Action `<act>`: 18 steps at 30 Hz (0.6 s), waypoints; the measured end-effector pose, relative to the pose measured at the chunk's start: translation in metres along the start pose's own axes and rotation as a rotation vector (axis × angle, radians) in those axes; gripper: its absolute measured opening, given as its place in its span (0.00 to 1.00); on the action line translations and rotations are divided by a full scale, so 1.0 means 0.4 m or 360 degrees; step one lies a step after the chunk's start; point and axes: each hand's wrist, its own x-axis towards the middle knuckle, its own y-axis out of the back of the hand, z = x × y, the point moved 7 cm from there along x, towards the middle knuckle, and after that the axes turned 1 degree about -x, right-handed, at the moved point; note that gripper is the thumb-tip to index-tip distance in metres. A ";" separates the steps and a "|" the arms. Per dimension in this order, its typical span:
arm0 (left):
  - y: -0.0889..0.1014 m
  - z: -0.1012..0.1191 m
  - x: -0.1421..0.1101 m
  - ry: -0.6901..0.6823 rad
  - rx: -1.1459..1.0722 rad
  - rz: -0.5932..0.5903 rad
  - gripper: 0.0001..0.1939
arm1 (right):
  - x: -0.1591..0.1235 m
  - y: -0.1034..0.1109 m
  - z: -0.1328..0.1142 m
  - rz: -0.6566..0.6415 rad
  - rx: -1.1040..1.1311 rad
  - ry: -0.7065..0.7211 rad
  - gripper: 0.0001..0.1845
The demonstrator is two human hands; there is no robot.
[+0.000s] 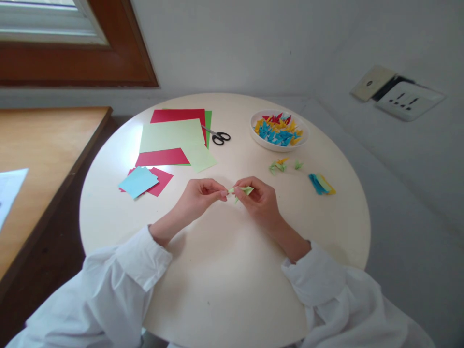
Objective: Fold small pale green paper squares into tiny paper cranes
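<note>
A small folded piece of light green paper, with pointed ends like an origami crane, is held between both hands above the middle of the table. My left hand pinches its left tip between thumb and fingers. Closed around the body of the same piece is my right hand, thumb on the near side. The fingers partly hide its shape. Beyond my right hand lie a few small green and yellow folded cranes and a single green one.
The round white table holds a white dish of colourful paper cranes, black-handled scissors, large paper sheets, cut blue squares over red ones, and folded blue and yellow pieces. A wooden desk stands left.
</note>
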 end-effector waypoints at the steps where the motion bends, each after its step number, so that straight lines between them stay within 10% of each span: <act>1: -0.001 0.000 -0.001 0.0018 -0.0010 -0.0004 0.06 | 0.000 0.000 0.002 0.0006 -0.0004 -0.0017 0.05; 18: -0.012 -0.045 0.000 0.0353 -0.0426 -0.0220 0.04 | 0.003 -0.003 0.027 -0.0117 -0.0120 -0.0213 0.07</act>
